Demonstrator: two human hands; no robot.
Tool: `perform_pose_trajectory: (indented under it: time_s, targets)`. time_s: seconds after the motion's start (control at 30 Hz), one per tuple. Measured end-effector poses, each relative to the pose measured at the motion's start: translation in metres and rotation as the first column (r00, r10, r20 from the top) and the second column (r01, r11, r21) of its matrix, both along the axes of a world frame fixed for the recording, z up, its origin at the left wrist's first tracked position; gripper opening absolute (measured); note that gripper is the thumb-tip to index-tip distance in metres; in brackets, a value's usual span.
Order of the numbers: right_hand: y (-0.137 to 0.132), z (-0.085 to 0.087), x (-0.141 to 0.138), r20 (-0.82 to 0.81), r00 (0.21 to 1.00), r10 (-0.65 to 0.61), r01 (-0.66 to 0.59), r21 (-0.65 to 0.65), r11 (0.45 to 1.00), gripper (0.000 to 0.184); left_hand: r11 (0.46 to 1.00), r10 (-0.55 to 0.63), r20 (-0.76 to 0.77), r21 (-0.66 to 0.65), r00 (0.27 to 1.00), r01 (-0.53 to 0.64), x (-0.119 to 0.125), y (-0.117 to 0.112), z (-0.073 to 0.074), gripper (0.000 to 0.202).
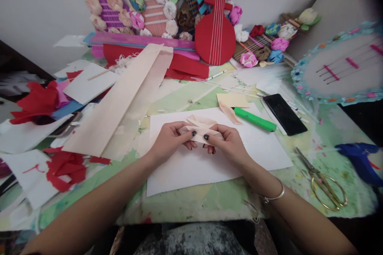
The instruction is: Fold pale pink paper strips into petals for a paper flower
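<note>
Between my two hands is a folded strip of pale peach crepe paper, held just above a white sheet of paper. My left hand pinches its left side, thumb on top and fingers beneath. On the other side my right hand grips it the same way, the two thumbs pointing at each other. A loose peach paper piece lies just beyond my right hand, beside a green stick-like tool and a cream paper pad.
A black phone, gold-handled scissors and a blue glue gun lie to the right. Long peach crepe sheets and red scraps cover the left. Against the wall stand paper-flowered instrument models, including a red lute shape.
</note>
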State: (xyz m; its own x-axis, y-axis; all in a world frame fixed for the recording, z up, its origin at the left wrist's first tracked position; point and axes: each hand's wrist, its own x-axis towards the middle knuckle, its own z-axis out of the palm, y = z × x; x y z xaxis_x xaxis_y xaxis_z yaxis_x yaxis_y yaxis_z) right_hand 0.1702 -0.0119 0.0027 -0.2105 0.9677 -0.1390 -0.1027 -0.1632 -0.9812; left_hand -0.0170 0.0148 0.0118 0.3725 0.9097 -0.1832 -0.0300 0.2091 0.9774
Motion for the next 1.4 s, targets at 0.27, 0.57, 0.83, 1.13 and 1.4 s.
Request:
perform_pose_trajectory:
  time_s: [0.27, 0.57, 0.83, 1.13, 1.4]
  targets:
    - [-0.001, -0.003, -0.001, -0.032, 0.994, -0.105, 0.105, 0.003, 0.994, 0.017, 1.0, -0.021, -0.01, -0.004, 1.0, 0.021, 0.0, 0.0, -0.001, 0.015]
    - [-0.001, -0.007, -0.002, 0.032, 0.994, -0.107, 0.108, -0.027, 0.994, 0.023, 0.998, -0.063, -0.016, 0.027, 0.998, 0.063, 0.003, -0.005, 0.004, 0.006]
    - [-0.001, -0.008, 0.001, -0.044, 0.996, -0.08, 0.079, -0.027, 0.996, 0.017, 1.0, -0.016, -0.001, 0.008, 1.0, 0.016, 0.004, -0.005, 0.005, 0.006]
    - [0.001, -0.008, 0.005, -0.169, 0.985, -0.037, 0.048, 0.067, 0.997, 0.009, 0.998, -0.02, 0.22, -0.05, 0.975, 0.032, -0.002, 0.0, -0.006, 0.012]
    - [0.001, -0.001, 0.009, -0.327, 0.944, 0.029, -0.029, 0.005, 1.0, 0.021, 0.986, -0.043, 0.376, -0.134, 0.926, 0.101, -0.007, 0.003, -0.004, 0.01]
